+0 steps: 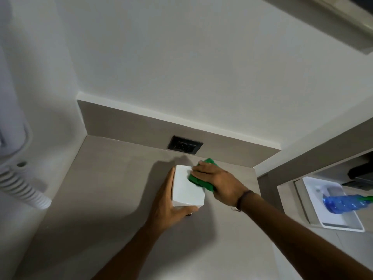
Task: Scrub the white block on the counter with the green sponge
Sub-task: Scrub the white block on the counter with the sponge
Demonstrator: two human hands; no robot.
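A white block [186,188] stands on the beige counter [113,199], near the back wall. My left hand [167,207] grips it, fingers along its left side and thumb on its near edge. My right hand [218,180] presses a green sponge [201,181] against the block's right, far side. Most of the sponge is hidden under my fingers. A dark band circles my right wrist.
A black socket [185,147] sits in the low backsplash just behind the block. A white ribbed hose [22,186] hangs at the left. Lower right, a white tray [331,221] holds a blue plastic bottle [345,203]; a dark object [361,174] lies behind it.
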